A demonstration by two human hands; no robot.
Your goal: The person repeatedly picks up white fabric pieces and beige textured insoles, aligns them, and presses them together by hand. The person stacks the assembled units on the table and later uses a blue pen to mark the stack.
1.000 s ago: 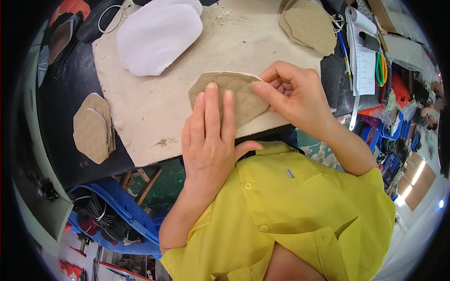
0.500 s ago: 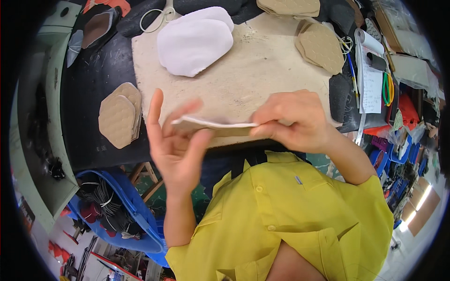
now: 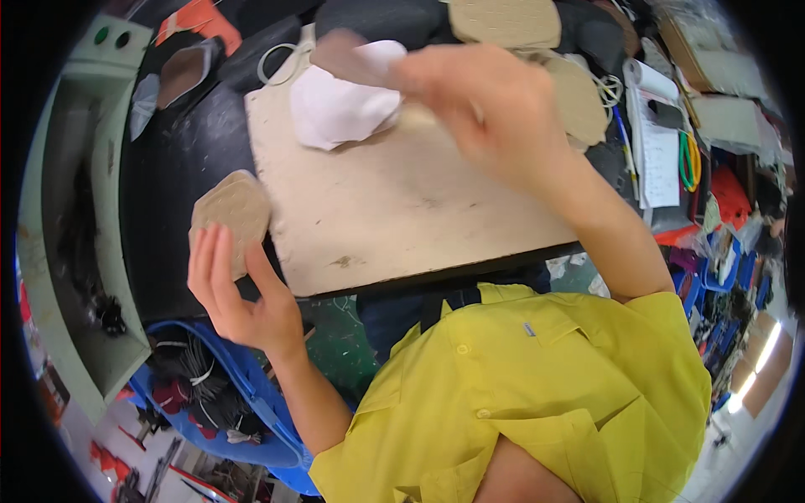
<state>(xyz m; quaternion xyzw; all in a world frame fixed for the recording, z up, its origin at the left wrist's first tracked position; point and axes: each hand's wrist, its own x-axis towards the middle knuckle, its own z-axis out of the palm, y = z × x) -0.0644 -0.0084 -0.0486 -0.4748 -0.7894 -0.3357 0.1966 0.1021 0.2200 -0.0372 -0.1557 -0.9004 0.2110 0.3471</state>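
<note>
Fingers of the left hand lie over tan, rounded, embossed pads on the black surface, at left; whether they grip, I cannot tell. The right hand, blurred, pinches a flat brown piece above white, rounded pads.

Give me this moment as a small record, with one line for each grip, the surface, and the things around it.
Surface: pale board on black table
Left hand grip: fingers spread over the lower part of a tan quilted piece, near the board's left edge
Right hand grip: motion-blurred, holding a brown-looking piece that partly hides the white pieces
White pieces: on the board's far left part
Far side: tan pieces
Right side: notepad
Lower left: blue tub with dark bundles
</note>
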